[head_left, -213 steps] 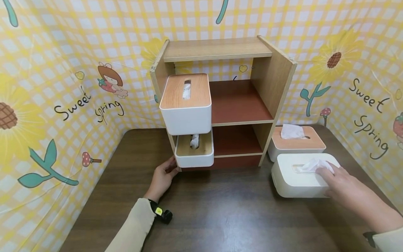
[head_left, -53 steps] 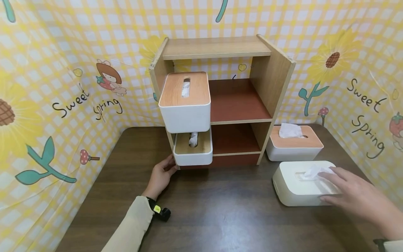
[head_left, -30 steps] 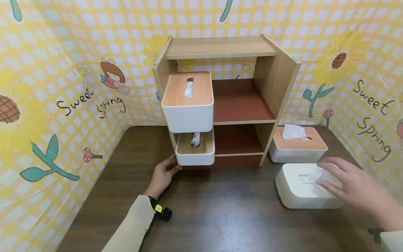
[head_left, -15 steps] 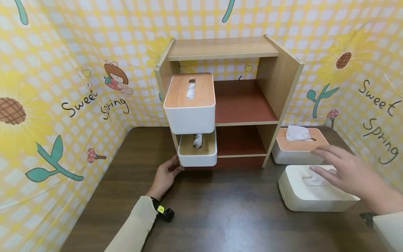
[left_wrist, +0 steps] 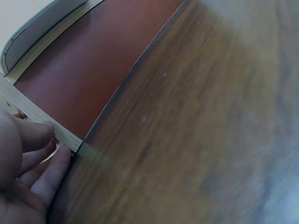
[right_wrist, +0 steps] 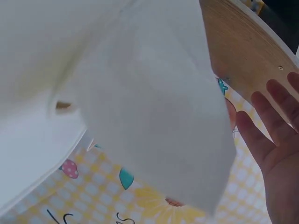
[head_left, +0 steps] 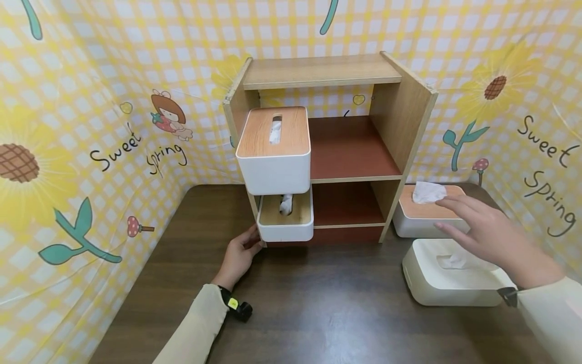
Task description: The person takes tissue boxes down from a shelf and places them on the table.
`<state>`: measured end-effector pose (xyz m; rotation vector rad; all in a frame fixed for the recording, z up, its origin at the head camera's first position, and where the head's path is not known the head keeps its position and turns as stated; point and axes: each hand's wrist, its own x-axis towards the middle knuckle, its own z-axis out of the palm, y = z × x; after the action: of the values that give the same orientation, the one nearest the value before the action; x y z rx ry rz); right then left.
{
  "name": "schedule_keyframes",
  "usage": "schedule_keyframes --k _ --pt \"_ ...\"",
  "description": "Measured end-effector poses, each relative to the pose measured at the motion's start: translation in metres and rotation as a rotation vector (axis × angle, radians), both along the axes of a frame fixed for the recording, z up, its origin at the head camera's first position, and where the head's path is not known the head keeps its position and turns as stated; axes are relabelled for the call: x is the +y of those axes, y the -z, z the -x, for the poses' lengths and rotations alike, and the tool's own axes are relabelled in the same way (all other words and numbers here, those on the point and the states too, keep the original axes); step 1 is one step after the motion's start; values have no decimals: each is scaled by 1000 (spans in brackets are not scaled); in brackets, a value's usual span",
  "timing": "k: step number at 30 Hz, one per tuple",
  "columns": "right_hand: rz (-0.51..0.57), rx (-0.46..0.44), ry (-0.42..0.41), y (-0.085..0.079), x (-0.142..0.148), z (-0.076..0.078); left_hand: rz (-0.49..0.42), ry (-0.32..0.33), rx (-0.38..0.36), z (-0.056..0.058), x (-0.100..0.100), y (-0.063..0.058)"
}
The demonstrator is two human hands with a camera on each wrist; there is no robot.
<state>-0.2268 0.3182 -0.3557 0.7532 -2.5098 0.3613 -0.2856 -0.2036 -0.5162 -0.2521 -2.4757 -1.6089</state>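
At the shelf unit's (head_left: 345,146) lower left front corner, my left hand (head_left: 236,255) holds the side panel's edge with thumb and bent fingers, as the left wrist view also shows. My right hand (head_left: 486,232) hovers over the all-white tissue box (head_left: 473,288), fingers spread and nothing in them. Its fingertips are close to the tissue of the wood-topped tissue box (head_left: 406,226) behind; I cannot tell whether they touch. In the right wrist view a tissue (right_wrist: 154,107) hangs large before the open hand. Two more tissue boxes, an upper one (head_left: 273,174) and a lower one (head_left: 284,232), sit on the unit's left side.
Both boxes on the unit jut past its front edge. Red-brown shelf surface (head_left: 350,146) shows to their right. The dark wooden table (head_left: 318,313) spreads in front of the unit. A yellow checked cloth (head_left: 159,65) covers the walls around.
My right hand has let go of the all-white box, which now sits slightly nearer me, and has risen left towards the wood-topped box. My left hand keeps its place on the unit.
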Motion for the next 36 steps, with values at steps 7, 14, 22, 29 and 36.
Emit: schedule_keyframes --k 7,14,22,29,36 --pt "25 1 5 1 -3 11 -6 11 -21 -4 3 -6" --pt "115 -86 17 -3 -11 19 23 8 -2 -20 13 -35" --pt "144 -136 48 -6 -16 23 -13 6 -40 -2 4 -5" --pt "161 -102 33 -14 -18 26 9 -10 -12 2 1 0" --pt "242 -75 28 -12 -26 30 3 -4 -11 0 1 0"
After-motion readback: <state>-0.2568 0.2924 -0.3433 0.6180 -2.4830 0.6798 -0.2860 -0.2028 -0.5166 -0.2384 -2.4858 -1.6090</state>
